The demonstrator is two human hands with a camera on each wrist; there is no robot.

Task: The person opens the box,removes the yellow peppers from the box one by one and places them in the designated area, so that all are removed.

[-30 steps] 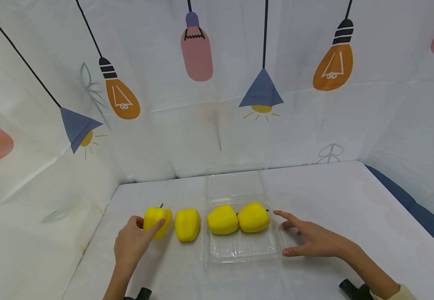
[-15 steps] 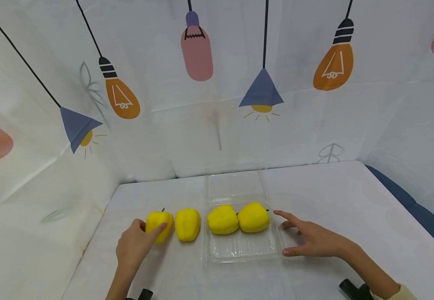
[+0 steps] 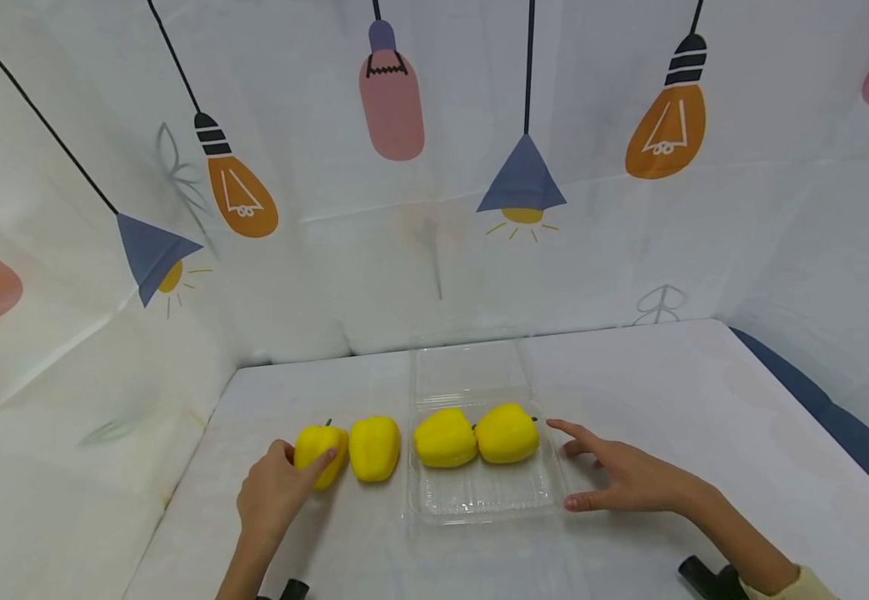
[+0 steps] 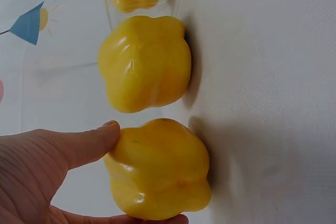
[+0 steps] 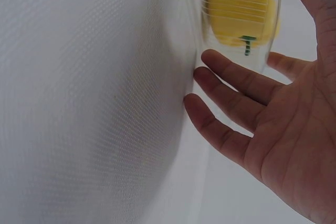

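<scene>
My left hand [image 3: 275, 492] holds a yellow bell pepper [image 4: 160, 169] between thumb and fingers, its green stem pointing away in the head view. Just right of it another yellow bell pepper [image 3: 375, 449] stands on the table, with a narrow gap between the two in the left wrist view. Two more yellow peppers [image 3: 445, 438] lie side by side in the back part of a clear plastic clamshell box [image 3: 490, 500], whose lid [image 3: 471, 371] is folded back. At the box's right side my right hand [image 3: 617, 479] rests with fingers spread, fingertips right by the wall, holding nothing.
The white table [image 3: 704, 400] reaches back to a white curtain [image 3: 434, 250] printed with lamps. Another curtain panel runs along the left side. Something dark blue [image 3: 816, 392] stands beyond the table's right edge.
My left hand has carried its pepper slightly right and toward me, lower and closer to the neighbouring pepper. The right hand, the box and the other peppers stay put.
</scene>
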